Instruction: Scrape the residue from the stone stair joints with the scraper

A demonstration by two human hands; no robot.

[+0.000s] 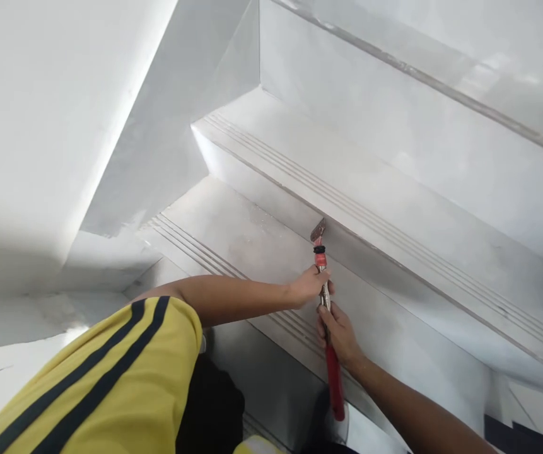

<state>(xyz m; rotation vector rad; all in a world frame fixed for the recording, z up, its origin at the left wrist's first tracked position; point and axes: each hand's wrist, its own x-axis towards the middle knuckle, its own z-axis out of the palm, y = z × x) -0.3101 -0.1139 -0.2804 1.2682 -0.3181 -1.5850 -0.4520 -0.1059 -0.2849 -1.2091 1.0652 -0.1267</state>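
Both hands — left hand (309, 285), right hand (340, 334) — fingers wrapped around an unlabelled red-handled scraper (326, 309).

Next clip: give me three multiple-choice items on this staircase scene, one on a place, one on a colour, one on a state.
1. Where does the blade of the red-handled metal scraper rest?
A. On the white wall
B. At the foot of a riser, where it meets the grey tiled stair tread
C. On the yellow sleeve

2. What colour are the stripes on the yellow sleeve?
A. Dark
B. White
C. Red

3. How is the scraper held?
A. Lying loose
B. One hand only
C. Both hands

Answers: 1 B, the blade tip sits in the corner under the riser. 2 A, two dark bands cross the yellow cloth. 3 C, the left hand grips the shaft near the head and the right hand grips lower down.
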